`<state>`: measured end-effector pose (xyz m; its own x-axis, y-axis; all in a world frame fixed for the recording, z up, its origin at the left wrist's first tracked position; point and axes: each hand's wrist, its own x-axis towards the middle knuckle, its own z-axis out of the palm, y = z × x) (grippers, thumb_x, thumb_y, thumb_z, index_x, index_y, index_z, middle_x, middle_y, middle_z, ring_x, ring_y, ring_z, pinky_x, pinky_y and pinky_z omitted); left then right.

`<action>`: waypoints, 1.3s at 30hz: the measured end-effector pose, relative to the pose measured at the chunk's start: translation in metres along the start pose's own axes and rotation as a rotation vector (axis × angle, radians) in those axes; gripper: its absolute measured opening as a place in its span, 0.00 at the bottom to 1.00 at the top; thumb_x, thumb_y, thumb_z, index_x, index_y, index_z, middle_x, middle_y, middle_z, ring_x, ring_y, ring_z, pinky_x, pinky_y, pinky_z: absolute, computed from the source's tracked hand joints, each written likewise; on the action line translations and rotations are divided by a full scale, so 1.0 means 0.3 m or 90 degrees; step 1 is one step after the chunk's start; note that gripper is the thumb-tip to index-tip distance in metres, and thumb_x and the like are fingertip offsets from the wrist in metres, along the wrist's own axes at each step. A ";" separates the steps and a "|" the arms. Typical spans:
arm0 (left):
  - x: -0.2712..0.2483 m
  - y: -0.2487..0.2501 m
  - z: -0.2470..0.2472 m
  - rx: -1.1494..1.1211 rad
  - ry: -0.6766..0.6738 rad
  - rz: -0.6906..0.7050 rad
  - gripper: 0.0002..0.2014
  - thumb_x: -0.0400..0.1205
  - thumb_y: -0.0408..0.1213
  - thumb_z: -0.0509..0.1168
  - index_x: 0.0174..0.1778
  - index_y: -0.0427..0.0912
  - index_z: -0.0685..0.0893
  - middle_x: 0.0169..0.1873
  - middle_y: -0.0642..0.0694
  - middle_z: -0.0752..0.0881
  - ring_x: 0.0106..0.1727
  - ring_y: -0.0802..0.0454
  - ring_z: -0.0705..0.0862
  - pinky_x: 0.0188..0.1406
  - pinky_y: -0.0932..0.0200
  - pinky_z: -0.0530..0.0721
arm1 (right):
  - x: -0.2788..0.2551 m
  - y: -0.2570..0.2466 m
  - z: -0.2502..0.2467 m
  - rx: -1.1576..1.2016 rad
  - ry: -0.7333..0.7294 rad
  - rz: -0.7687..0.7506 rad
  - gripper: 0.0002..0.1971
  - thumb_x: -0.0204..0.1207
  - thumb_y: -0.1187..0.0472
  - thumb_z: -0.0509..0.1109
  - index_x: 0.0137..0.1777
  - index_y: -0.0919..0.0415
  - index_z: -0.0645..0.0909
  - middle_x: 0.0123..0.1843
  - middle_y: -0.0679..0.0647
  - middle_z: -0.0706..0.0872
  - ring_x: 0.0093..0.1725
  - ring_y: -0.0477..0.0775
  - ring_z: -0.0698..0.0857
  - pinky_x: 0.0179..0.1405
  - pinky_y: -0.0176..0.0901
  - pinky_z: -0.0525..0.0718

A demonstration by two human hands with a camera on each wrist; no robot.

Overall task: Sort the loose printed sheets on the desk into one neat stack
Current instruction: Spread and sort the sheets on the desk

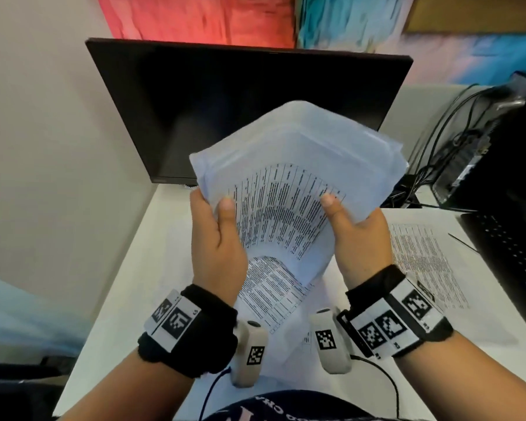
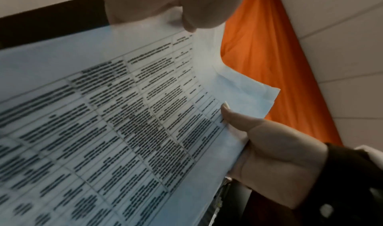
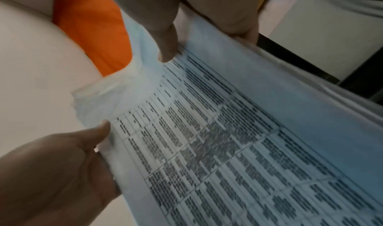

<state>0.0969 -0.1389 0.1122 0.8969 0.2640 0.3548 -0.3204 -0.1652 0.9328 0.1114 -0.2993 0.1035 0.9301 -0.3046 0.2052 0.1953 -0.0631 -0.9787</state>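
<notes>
A bundle of printed sheets [image 1: 298, 177] with table text stands upright and curved above the white desk [image 1: 152, 253]. My left hand [image 1: 213, 214] grips its left edge, thumb on the printed face. My right hand [image 1: 346, 220] grips the right edge the same way. The sheet edges in the bundle are uneven at the top. The left wrist view shows the printed sheets [image 2: 124, 115], my left hand [image 2: 165, 5] above and my right hand [image 2: 269, 147] below. In the right wrist view the bundle [image 3: 228, 139] runs between my right hand [image 3: 186, 16] and left hand [image 3: 62, 164].
One loose printed sheet [image 1: 422, 256] lies flat on the desk at the right, another sheet [image 1: 274, 299] under the raised bundle. A dark monitor [image 1: 243, 110] stands right behind the bundle. A black keyboard [image 1: 507, 253] and tangled cables [image 1: 456, 147] fill the right side.
</notes>
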 end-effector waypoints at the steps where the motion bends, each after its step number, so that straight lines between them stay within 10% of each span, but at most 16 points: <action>1: -0.006 -0.017 -0.002 0.002 0.004 -0.012 0.09 0.89 0.35 0.50 0.55 0.56 0.68 0.47 0.69 0.82 0.49 0.80 0.79 0.44 0.84 0.73 | -0.002 0.010 0.002 -0.010 -0.001 -0.002 0.14 0.75 0.56 0.72 0.60 0.46 0.80 0.53 0.40 0.89 0.57 0.40 0.86 0.57 0.40 0.83; 9: 0.004 -0.137 -0.049 0.005 -0.022 -0.143 0.13 0.87 0.42 0.55 0.66 0.54 0.63 0.54 0.63 0.80 0.49 0.77 0.82 0.41 0.78 0.80 | 0.032 -0.040 -0.022 -0.113 0.030 -0.182 0.39 0.76 0.66 0.71 0.77 0.40 0.53 0.59 0.47 0.77 0.56 0.42 0.80 0.59 0.31 0.78; 12: 0.010 -0.159 -0.053 -0.022 -0.010 -0.157 0.14 0.87 0.39 0.57 0.67 0.50 0.65 0.53 0.62 0.82 0.49 0.77 0.82 0.42 0.77 0.81 | 0.065 -0.053 -0.022 -0.281 -0.033 -0.284 0.32 0.77 0.63 0.70 0.77 0.44 0.61 0.62 0.44 0.72 0.59 0.28 0.72 0.61 0.17 0.67; 16: 0.001 -0.210 -0.057 -0.023 -0.029 -0.205 0.10 0.87 0.41 0.56 0.64 0.53 0.71 0.53 0.59 0.83 0.49 0.74 0.83 0.44 0.72 0.81 | 0.091 -0.018 -0.021 -0.365 -0.054 -0.238 0.19 0.78 0.60 0.68 0.69 0.51 0.75 0.61 0.50 0.73 0.56 0.15 0.64 0.54 0.08 0.61; 20: -0.003 -0.244 -0.062 -0.008 -0.043 -0.225 0.11 0.88 0.41 0.54 0.59 0.64 0.75 0.55 0.65 0.85 0.58 0.69 0.82 0.52 0.70 0.79 | 0.099 -0.024 -0.030 -0.246 -0.004 -0.209 0.15 0.80 0.65 0.64 0.64 0.52 0.72 0.57 0.40 0.76 0.55 0.23 0.72 0.55 0.15 0.68; 25: 0.015 -0.252 -0.070 -0.024 -0.039 -0.248 0.08 0.87 0.40 0.56 0.60 0.53 0.75 0.54 0.58 0.86 0.59 0.56 0.84 0.60 0.52 0.83 | 0.105 0.046 -0.060 -0.012 -0.004 -0.027 0.13 0.79 0.64 0.67 0.58 0.48 0.73 0.46 0.38 0.82 0.46 0.33 0.82 0.49 0.33 0.80; 29: 0.018 -0.258 -0.067 -0.050 -0.095 -0.258 0.13 0.88 0.38 0.55 0.62 0.62 0.74 0.56 0.64 0.84 0.56 0.73 0.82 0.54 0.75 0.79 | 0.071 0.162 -0.069 -0.062 -0.088 0.123 0.18 0.79 0.65 0.66 0.67 0.51 0.72 0.57 0.41 0.85 0.57 0.38 0.84 0.60 0.40 0.80; 32: 0.011 -0.282 -0.058 -0.034 -0.133 -0.278 0.15 0.88 0.40 0.55 0.66 0.65 0.71 0.59 0.67 0.82 0.62 0.71 0.80 0.63 0.66 0.76 | 0.050 0.205 -0.054 -0.110 -0.089 0.166 0.20 0.81 0.65 0.63 0.71 0.50 0.70 0.60 0.40 0.84 0.61 0.38 0.81 0.68 0.48 0.77; 36: 0.015 -0.294 -0.037 0.020 -0.124 -0.265 0.13 0.88 0.39 0.56 0.58 0.65 0.72 0.55 0.68 0.82 0.56 0.78 0.80 0.60 0.65 0.75 | 0.048 0.180 -0.027 -0.093 -0.081 0.172 0.22 0.83 0.67 0.59 0.74 0.48 0.68 0.58 0.35 0.81 0.57 0.27 0.76 0.58 0.26 0.75; 39: 0.025 -0.296 -0.027 0.061 -0.089 -0.259 0.14 0.86 0.44 0.58 0.69 0.51 0.72 0.63 0.57 0.83 0.66 0.62 0.80 0.70 0.50 0.76 | 0.055 0.166 -0.034 -0.102 -0.042 0.162 0.18 0.82 0.66 0.61 0.69 0.50 0.70 0.55 0.38 0.83 0.54 0.31 0.79 0.53 0.30 0.77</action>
<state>0.1296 -0.1146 0.0326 0.9788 0.1963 -0.0579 0.0909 -0.1636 0.9823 0.1332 -0.3172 0.0581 0.9622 -0.2673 -0.0524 -0.0936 -0.1435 -0.9852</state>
